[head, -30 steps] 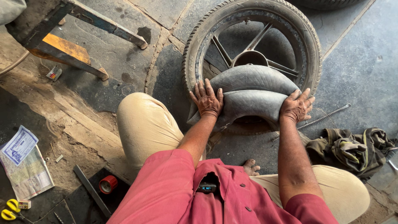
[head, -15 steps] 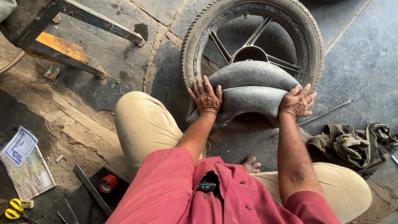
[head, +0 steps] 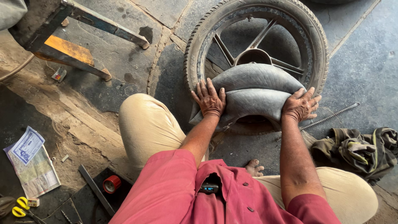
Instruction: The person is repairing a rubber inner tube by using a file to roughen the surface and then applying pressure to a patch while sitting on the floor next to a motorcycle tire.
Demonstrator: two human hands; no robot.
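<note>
Head view: left hand [head: 210,99] and right hand [head: 300,106] pressed flat, fingers spread, gripping nothing, on folded grey rubber inner tube [head: 253,89] lying over black spoked motorcycle wheel [head: 317,39]. Risk: tube springs open if palms slip.

We knelt at a wheel [head: 257,54] lying flat on the floor [head: 365,70], a folded inner tube [head: 253,93] on its near side.

Our left hand [head: 210,99] pressed on the tube's left end and our right hand [head: 299,107] on its right end. A thin rod [head: 331,117] lay just right of the wheel, with a heap of cloth [head: 356,150] nearer us beyond it. Far left lay papers [head: 31,164], scissors [head: 18,207] below them, and a tape roll [head: 111,183] beside our left knee. A metal stand [head: 78,45] stood behind, at upper left.
</note>
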